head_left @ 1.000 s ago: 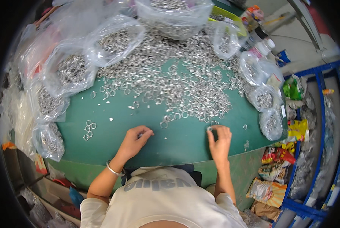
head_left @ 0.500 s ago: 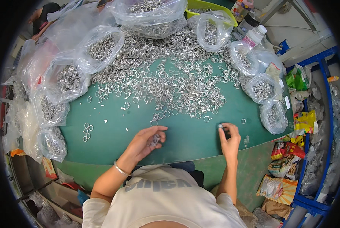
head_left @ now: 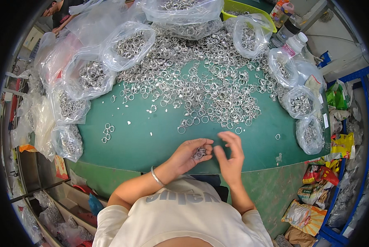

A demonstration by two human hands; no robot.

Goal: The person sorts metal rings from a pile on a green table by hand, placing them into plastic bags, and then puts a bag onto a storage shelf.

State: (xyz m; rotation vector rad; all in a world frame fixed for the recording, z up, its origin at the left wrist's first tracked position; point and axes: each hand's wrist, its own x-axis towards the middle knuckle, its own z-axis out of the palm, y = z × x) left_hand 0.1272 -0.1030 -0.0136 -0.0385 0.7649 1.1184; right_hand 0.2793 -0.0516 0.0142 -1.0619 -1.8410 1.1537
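Note:
My left hand (head_left: 183,158) is curled palm up near the table's front edge. Several silver rings (head_left: 199,154) lie bunched in its fingers. Just to its right, my right hand (head_left: 231,161) hovers with thumb and fingers apart; it is slightly blurred and no ring shows in it. Ahead of both hands spreads a large heap of silver rings (head_left: 209,92) on the green tabletop (head_left: 147,150). One loose ring (head_left: 181,130) lies at the heap's near edge, and another single ring (head_left: 277,136) sits off to the right.
Clear plastic bags of rings border the heap, including a left bag (head_left: 68,142) and a right bag (head_left: 310,135). A small ring cluster (head_left: 107,132) lies at left. Bottles (head_left: 295,43) and a yellow-green basin (head_left: 256,12) stand at the back. A blue rack (head_left: 359,136) is at right.
My right hand has moved left to beside my left hand, and its pinch on a small shiny piece has opened. My left hand has shifted slightly right and nearer, still holding rings.

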